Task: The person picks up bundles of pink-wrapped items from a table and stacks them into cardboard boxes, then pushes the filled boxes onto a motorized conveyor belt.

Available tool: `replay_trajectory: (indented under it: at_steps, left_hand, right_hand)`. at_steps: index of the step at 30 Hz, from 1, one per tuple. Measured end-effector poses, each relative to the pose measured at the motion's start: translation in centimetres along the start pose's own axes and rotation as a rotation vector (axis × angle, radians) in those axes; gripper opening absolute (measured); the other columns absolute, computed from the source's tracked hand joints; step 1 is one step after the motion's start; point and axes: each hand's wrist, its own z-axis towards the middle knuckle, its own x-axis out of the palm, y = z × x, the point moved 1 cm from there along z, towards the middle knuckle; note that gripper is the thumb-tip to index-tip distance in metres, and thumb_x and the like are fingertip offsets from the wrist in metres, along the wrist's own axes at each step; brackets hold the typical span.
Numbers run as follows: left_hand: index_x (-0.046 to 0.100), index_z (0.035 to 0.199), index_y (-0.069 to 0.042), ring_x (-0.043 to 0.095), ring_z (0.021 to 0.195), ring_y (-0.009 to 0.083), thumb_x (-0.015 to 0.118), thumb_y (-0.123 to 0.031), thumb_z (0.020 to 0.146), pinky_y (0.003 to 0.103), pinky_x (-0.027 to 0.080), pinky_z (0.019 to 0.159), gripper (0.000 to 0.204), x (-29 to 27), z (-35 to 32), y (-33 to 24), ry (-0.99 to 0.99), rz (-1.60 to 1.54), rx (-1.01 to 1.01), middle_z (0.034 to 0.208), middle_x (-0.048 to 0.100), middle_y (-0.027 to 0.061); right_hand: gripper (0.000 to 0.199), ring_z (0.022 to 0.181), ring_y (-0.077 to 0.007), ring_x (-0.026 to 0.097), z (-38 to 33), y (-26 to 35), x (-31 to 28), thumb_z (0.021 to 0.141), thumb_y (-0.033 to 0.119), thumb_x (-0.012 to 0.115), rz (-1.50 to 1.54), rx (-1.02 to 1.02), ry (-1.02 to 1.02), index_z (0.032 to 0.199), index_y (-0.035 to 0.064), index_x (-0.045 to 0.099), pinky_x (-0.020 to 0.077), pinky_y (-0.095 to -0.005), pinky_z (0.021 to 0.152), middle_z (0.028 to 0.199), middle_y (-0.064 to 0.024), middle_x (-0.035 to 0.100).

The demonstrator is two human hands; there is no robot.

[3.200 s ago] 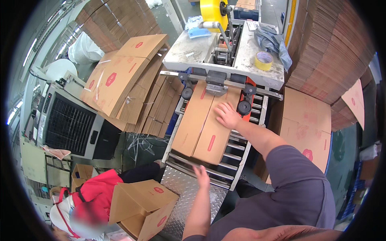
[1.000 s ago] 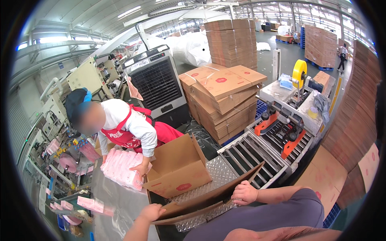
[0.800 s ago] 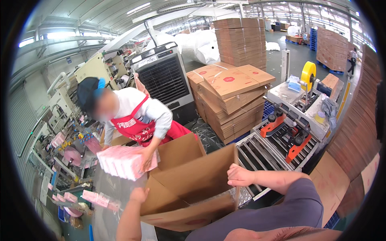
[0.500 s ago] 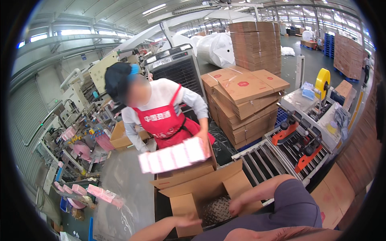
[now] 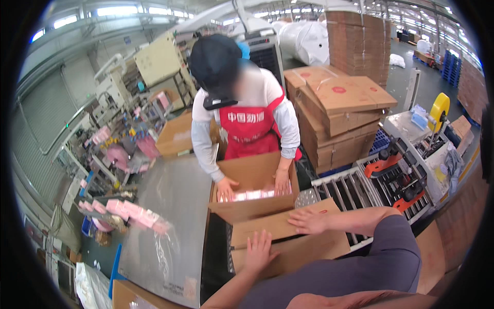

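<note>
A brown cardboard carton (image 5: 309, 247) sits right in front of me with its two long flaps folded down and a narrow seam between them. My left hand (image 5: 259, 251) lies with spread fingers at the carton's left end, across the seam. On the far flap rests my right hand (image 5: 307, 221), flat and with fingers extended. Just beyond stands a second carton (image 5: 252, 210), open at the top. A co-worker in a red apron (image 5: 247, 123) has both hands inside it, on a row of pink-and-white packs (image 5: 254, 194).
A metal table (image 5: 164, 206) stretches along the left, with pink packs (image 5: 139, 213) arriving at its outer edge. To the right are a roller conveyor (image 5: 342, 188) and a taping machine with a yellow wheel (image 5: 439, 110). Stacked flat cartons (image 5: 345, 103) stand behind it.
The carton before me went from open to flaps folded down, and my hands moved onto its top. The co-worker lowered the row of packs into the farther carton.
</note>
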Motion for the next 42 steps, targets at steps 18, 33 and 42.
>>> replay_trajectory:
  at_steps: [18, 33, 42]
  left_hand:
    - [0.025, 0.155, -0.013, 0.026, 0.145, 0.0375, 0.021, -0.081, 0.088, 0.054, 0.021, 0.116, 0.095, 7.3, -5.7, 17.3, 0.715, -1.253, -1.061, 0.159, 0.027, 0.0146]
    - [0.02, 0.155, -0.007, 0.032, 0.141, 0.0256, 0.039, -0.048, 0.102, 0.04, 0.03, 0.113, 0.069, 10.5, -5.3, 18.1, 0.434, -1.77, -0.736, 0.156, 0.03, 0.0127]
    - [0.053, 0.134, -0.004, 0.061, 0.105, 0.018, 0.049, -0.025, 0.104, 0.031, 0.049, 0.09, 0.036, 11.5, -8.0, 22.6, 0.288, -1.68, -0.975, 0.119, 0.065, 0.0074]
  right_hand:
    - [0.054, 0.12, -0.0244, 0.057, -14.3, -5.8, 17.2, 0.096, 0.033, 0.057, 1.664, 0.728, -0.504, 0.143, 0.0096, 0.045, 0.0447, -0.045, 0.103, 0.131, -0.0103, 0.059]
    - [0.076, 0.11, -0.0409, 0.06, 19.5, 24.4, 2.9, 0.095, 0.035, 0.055, 1.152, 0.101, -0.064, 0.152, 0.0005, 0.018, 0.049, -0.0448, 0.093, 0.127, -0.0304, 0.057]
    - [0.043, 0.096, -0.0432, 0.064, -5.7, 7.8, 7.1, 0.09, 0.033, 0.064, 0.358, 1.438, -0.469, 0.117, 0.0019, 0.05, 0.0503, -0.0535, 0.079, 0.099, -0.0275, 0.065]
